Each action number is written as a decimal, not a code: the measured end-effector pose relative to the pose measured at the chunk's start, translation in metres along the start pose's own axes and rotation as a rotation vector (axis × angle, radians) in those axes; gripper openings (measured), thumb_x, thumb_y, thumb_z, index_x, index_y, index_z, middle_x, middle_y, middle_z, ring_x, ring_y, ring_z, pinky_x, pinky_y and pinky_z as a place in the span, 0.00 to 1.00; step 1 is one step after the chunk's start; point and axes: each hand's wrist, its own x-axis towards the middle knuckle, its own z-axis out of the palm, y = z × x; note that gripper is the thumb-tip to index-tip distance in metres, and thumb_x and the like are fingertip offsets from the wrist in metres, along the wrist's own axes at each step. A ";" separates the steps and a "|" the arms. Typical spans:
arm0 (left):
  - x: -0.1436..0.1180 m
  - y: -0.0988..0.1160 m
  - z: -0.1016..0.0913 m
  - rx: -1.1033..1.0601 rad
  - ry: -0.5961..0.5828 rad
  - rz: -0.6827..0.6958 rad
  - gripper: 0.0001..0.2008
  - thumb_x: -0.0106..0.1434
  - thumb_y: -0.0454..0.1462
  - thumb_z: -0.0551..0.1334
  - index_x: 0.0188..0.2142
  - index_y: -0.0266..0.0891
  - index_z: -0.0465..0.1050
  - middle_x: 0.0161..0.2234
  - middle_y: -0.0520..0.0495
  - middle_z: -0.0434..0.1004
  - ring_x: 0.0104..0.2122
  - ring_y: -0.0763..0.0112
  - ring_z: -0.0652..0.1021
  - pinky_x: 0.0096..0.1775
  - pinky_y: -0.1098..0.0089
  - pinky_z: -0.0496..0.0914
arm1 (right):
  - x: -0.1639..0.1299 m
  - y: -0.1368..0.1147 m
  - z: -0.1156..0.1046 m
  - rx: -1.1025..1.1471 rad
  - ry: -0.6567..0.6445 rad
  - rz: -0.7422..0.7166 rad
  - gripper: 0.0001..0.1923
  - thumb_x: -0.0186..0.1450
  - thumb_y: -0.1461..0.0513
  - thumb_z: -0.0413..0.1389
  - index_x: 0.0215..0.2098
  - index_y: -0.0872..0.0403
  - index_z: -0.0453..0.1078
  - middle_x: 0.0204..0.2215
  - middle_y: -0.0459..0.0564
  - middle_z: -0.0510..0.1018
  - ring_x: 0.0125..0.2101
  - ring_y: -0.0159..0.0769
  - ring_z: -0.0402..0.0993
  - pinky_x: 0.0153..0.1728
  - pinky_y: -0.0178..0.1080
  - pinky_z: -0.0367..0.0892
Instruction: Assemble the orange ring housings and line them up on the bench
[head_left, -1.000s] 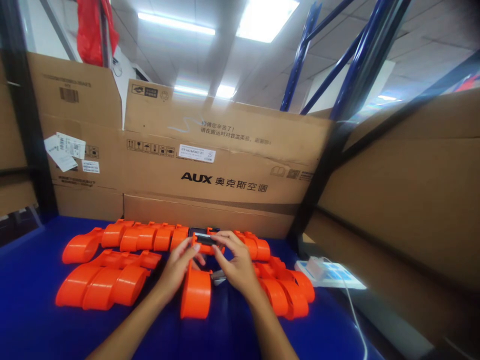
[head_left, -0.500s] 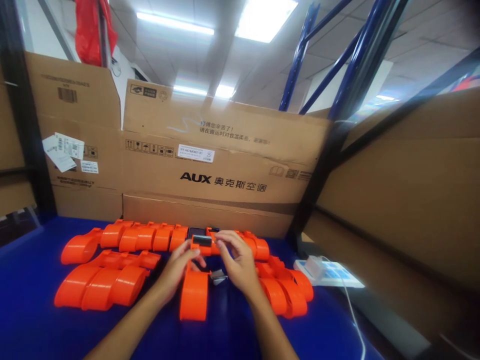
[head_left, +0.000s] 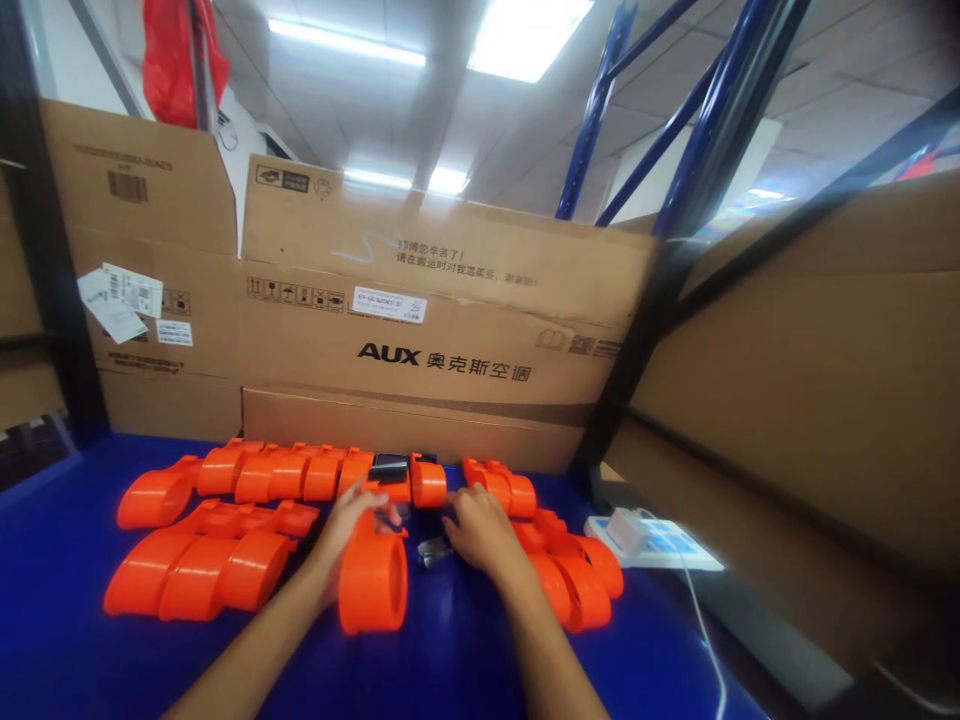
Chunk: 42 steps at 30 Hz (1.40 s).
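Note:
My left hand [head_left: 351, 525] is closed around an orange plastic piece whose ring-shaped part [head_left: 373, 583] hangs below the fingers. At those fingertips is an orange block with a dark panel [head_left: 388, 468]; whether it is joined to the ring is hidden. My right hand [head_left: 484, 528] is low over the table, fingers curled down and their tips partly hidden, so anything in them cannot be made out. Left of it lies a small silvery metal piece [head_left: 433, 552]. Just beyond its fingertips stands another orange ring-shaped part [head_left: 429, 484].
Several orange ring-shaped parts line the blue table [head_left: 300, 660] at back left [head_left: 287, 475], front left [head_left: 196, 572] and right [head_left: 579, 590]. A white power strip [head_left: 671, 545] with a plug and cable lies at right. Cardboard panels [head_left: 420, 410] wall the back and side.
My right hand has left the dark-panelled block and dropped toward the table. My left hand has shifted slightly left, turning the held piece so its ring opening shows.

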 end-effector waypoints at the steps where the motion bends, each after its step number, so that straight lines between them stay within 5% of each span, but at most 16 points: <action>1: 0.000 0.000 0.000 0.001 0.001 0.000 0.10 0.52 0.38 0.67 0.33 0.36 0.74 0.24 0.49 0.79 0.19 0.72 0.75 0.24 0.73 0.67 | 0.001 -0.002 0.001 -0.003 -0.009 0.001 0.13 0.65 0.61 0.55 0.45 0.56 0.77 0.43 0.61 0.78 0.49 0.51 0.69 0.48 0.44 0.58; 16: 0.000 0.003 0.001 -0.018 -0.002 0.002 0.10 0.51 0.39 0.68 0.30 0.35 0.73 0.23 0.48 0.79 0.19 0.72 0.75 0.24 0.72 0.67 | 0.009 0.002 0.014 0.069 -0.086 -0.132 0.21 0.61 0.68 0.56 0.50 0.48 0.77 0.43 0.53 0.81 0.47 0.46 0.70 0.48 0.42 0.60; 42: 0.003 0.000 -0.001 -0.005 0.018 -0.013 0.13 0.52 0.42 0.69 0.33 0.36 0.73 0.23 0.48 0.79 0.18 0.73 0.75 0.22 0.74 0.66 | 0.003 0.009 0.013 0.139 -0.061 -0.139 0.12 0.70 0.60 0.50 0.42 0.51 0.76 0.36 0.52 0.80 0.42 0.43 0.70 0.43 0.41 0.58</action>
